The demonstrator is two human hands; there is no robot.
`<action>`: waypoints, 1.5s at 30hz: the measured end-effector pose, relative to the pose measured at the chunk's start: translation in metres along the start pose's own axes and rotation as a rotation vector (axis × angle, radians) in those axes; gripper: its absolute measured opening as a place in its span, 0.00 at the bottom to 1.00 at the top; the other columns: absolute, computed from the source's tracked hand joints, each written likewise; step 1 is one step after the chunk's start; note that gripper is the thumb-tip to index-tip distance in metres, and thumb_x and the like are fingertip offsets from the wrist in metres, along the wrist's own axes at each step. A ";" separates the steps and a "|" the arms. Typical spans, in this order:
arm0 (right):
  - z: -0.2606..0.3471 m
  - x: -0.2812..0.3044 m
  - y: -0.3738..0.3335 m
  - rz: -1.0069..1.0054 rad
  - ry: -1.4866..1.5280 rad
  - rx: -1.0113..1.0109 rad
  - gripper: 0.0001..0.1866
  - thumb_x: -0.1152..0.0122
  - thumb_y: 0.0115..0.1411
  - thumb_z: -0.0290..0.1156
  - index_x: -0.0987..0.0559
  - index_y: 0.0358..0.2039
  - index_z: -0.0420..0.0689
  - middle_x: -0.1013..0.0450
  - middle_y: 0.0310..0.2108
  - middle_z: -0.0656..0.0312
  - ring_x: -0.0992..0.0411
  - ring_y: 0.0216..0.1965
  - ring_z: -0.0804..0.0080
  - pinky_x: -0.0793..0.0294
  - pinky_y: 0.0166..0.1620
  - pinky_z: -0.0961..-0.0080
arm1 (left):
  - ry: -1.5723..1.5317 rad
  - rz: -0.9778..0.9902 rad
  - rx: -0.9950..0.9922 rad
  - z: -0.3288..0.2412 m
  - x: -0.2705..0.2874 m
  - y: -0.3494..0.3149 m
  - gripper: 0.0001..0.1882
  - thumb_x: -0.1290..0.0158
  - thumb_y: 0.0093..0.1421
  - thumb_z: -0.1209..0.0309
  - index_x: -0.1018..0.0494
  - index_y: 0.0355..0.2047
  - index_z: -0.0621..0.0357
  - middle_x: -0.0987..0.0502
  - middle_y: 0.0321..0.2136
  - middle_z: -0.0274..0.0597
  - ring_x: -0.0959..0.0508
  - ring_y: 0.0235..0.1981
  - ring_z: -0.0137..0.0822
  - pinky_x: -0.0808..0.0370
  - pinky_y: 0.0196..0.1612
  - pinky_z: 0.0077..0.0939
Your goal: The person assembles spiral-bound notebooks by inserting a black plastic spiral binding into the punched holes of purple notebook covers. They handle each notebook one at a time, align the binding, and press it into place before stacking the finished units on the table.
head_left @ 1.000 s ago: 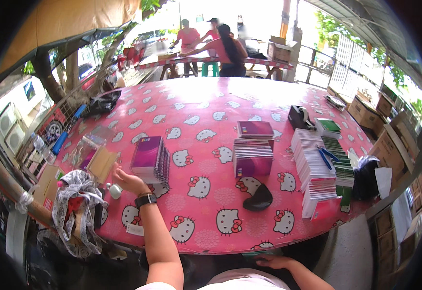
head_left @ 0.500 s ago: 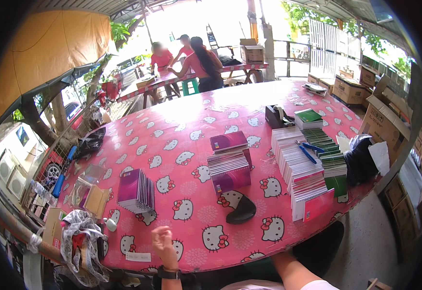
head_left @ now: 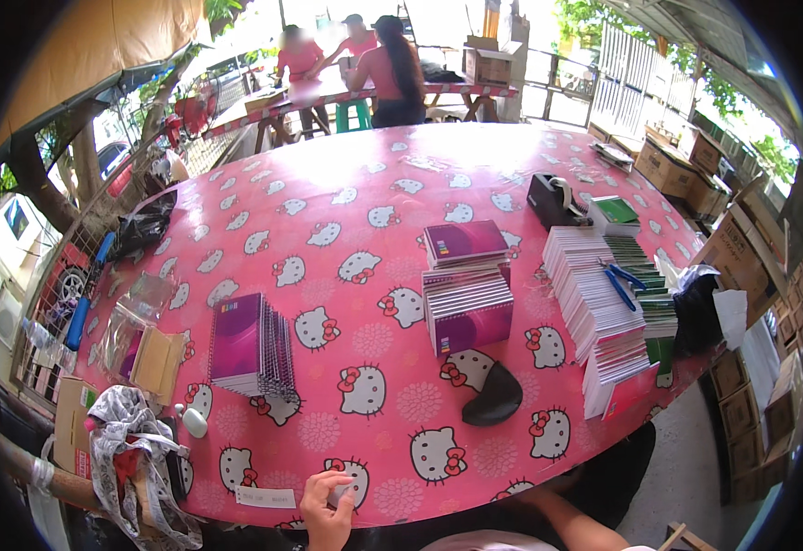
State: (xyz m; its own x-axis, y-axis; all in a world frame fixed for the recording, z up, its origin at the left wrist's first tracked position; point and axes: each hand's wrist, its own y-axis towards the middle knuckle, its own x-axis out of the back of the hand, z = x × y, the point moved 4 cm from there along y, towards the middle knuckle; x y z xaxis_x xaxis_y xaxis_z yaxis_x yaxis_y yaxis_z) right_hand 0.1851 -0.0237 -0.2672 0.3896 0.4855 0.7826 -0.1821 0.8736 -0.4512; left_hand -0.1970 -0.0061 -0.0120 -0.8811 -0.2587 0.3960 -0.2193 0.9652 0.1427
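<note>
My left hand hovers at the table's near edge, beside a white paper strip. Its fingers are curled in toward the thumb; whether a small greyish thing lies between them is hard to make out. Of my right arm only the forearm shows, its hand hidden below the table edge. Purple spiral notebooks stand in a left stack and a middle stack. A black curved object, its kind unclear, lies in front of the middle stack.
Long rows of white-edged notebooks and green notebooks fill the right side, with blue-handled pliers on top. A black tape dispenser stands behind. Patterned cloth and a small carton occupy the near left. People work at another table.
The view has shifted, so the table's things sit differently in the picture. My left hand has come back toward the near edge, its fingers still curled. My right forearm stays low.
</note>
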 end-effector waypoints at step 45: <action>0.100 0.296 -0.091 -0.121 0.373 0.738 0.05 0.38 0.57 0.28 0.21 0.33 0.42 0.23 0.30 0.60 0.25 0.33 0.71 0.25 0.38 0.75 | 0.265 0.119 -0.558 -0.073 -0.165 0.021 0.22 0.40 0.52 0.69 0.30 0.48 0.55 0.28 0.47 0.46 0.28 0.47 0.46 0.32 0.51 0.39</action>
State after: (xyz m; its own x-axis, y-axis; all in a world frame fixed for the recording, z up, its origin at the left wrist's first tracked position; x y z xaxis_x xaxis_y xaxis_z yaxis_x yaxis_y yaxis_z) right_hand 0.2262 0.0440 0.0482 0.6941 0.4576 0.5557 -0.6139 0.7794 0.1250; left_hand -0.0254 0.0544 -0.0080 -0.7364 -0.2206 0.6396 0.1888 0.8408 0.5074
